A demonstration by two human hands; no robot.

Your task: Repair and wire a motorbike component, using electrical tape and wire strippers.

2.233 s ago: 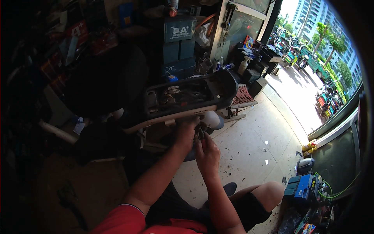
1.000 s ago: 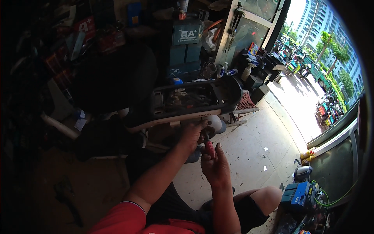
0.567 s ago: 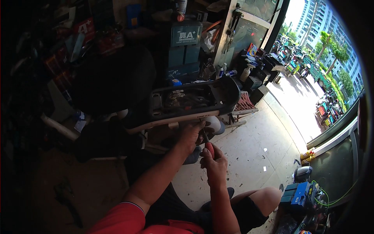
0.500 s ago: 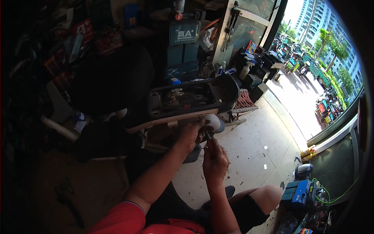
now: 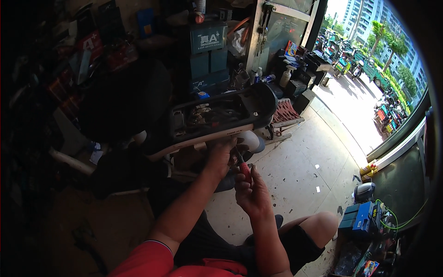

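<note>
screwdriver [image 5: 245,173] with a red handle sits in the right hand [image 5: 254,194], whose fingers are closed around the grip, the thumb lying along its right side. its shaft points toward eleven o'clock, to the fingers of the left hand [image 5: 222,154], and the tip is lost in shadow there. the left hand reaches up under the pale lower edge of a scooter body [image 5: 207,137]; i cannot tell what its fingers grip, if anything. the two hands are close together, at the near side of the body, and whether they touch is hard to make out.

just beside the left fingertips, toward one o'clock, is a white rounded part [image 5: 249,141] with a grey end. from the screwdriver, an open compartment full of dark cables [image 5: 203,115] lies at eleven o'clock, and a large black rounded shape [image 5: 124,101] at ten. farther off between eleven and twelve stand stacked dark batteries [image 5: 208,62]. a stool with reddish straps [image 5: 286,112] is at one o'clock, a spray bottle [image 5: 286,77] beyond it, yellow cans [image 5: 368,172] at three, a blue box [image 5: 362,218] near four.
</note>
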